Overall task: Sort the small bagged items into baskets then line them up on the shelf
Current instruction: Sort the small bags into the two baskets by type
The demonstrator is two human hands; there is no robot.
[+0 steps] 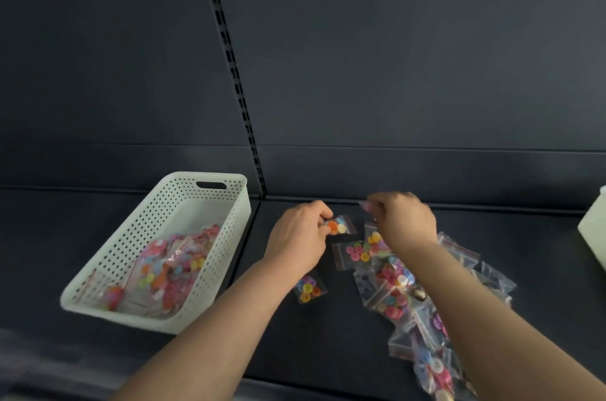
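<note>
- Left hand (300, 236): reaches in over the shelf (328, 335) from the lower middle, back of the hand up, fingers curled. Thumb and fingertips pinch the left edge of one small bag (339, 226).
- Small bag: clear, with a red strip along its seal, holding orange, blue and cream buttons. It sits in the gap between the two hands; whether it touches the shelf cannot be told.
- Right hand (405, 220): blurred, back of the hand up, fingers bent and drawn together above the far end of the pile (396, 299). Whether they hold anything cannot be told.
- Shelf: dark and flat, running the whole width.
- Basket (229, 230): white plastic with perforated walls and a slot handle in the far end. It stands at an angle on the left of the shelf, well apart from the pile.
- Bags in the basket (170, 269): a loose heap of clear bags of buttons, mostly pink, with some orange, yellow and green.
- Single bag (308, 288): yellow, orange, pink and purple buttons. It lies flat by itself, just beside the left wrist.
- Second bag (355, 253): pink, green and yellow buttons. It lies flat on the near side of the held bag, at the edge of the pile.
- Pile: many clear bags of mixed buttons, overlapping. It spreads from under the right hand along the right forearm to the bottom edge.
- Back panel (393, 56): dark and plain, rising behind the shelf.
- Slotted strip (235, 79): a dark upright with a row of slots, dividing the back panel.
- White object (594, 230): only a corner shows at the right edge; what it is cannot be told.
</note>
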